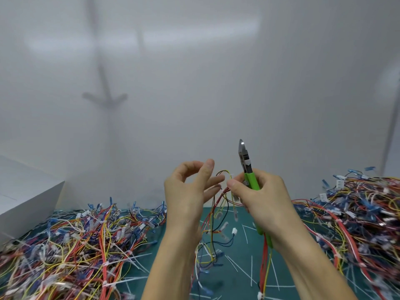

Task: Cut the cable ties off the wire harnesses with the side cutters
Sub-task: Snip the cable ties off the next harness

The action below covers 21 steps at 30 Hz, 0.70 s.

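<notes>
I hold a wire harness (217, 210) of red, yellow and black wires up between my hands, above the green mat (242, 252). My right hand (265, 197) grips the green-handled side cutters (249, 176). Their shut jaws point straight up, away from the wires. That hand's thumb and forefinger also pinch the top of the harness at a small white piece (232, 176); I cannot tell whether it is a cable tie. My left hand (187, 192) is just left of the wire loop, thumb and forefinger apart, the lower fingers stretched towards the wires and holding nothing.
A big heap of tangled harnesses (75, 245) covers the mat's left side, and another heap (359, 215) lies on the right. Cut white cable ties (238, 266) are scattered on the mat between them. A white box (23, 195) stands far left. A white wall is behind.
</notes>
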Each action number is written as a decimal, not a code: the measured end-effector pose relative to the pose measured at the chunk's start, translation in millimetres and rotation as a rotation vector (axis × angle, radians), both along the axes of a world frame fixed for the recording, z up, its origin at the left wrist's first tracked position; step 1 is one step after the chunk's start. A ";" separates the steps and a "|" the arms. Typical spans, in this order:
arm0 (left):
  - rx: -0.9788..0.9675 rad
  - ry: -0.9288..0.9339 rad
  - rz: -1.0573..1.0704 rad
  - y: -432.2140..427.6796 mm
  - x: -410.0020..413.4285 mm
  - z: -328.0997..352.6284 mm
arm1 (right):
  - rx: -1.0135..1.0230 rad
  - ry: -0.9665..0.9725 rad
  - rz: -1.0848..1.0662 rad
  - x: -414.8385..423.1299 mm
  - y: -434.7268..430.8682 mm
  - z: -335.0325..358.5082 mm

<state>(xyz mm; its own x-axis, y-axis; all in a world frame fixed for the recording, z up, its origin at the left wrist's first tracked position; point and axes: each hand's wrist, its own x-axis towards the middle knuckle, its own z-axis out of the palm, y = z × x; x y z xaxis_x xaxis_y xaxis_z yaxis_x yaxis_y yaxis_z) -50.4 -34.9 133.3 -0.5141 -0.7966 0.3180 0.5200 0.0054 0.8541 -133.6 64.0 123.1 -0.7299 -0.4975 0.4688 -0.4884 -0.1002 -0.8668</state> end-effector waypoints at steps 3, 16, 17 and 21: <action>-0.178 -0.212 -0.072 0.0 5.2 2.5 | -0.009 0.005 0.006 -3.2 1.1 0.7; 0.113 -0.155 -0.371 -1.1 3.6 -0.2 | 0.143 0.177 0.027 0.4 -0.2 -1.2; 0.165 -0.111 -0.389 -0.6 2.1 -0.2 | 0.154 0.188 0.039 0.4 0.0 -0.9; 0.249 -0.039 -0.361 4.6 -6.5 -2.3 | 0.187 0.194 0.123 -1.0 4.5 1.7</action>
<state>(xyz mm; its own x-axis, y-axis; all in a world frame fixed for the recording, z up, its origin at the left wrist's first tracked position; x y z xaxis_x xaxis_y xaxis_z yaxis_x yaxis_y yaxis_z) -56.9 -30.3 131.0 -0.7816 -0.6133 0.1142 0.4182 -0.3792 0.8254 -134.6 68.6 124.8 -0.5645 -0.6676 0.4855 -0.6407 -0.0165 -0.7676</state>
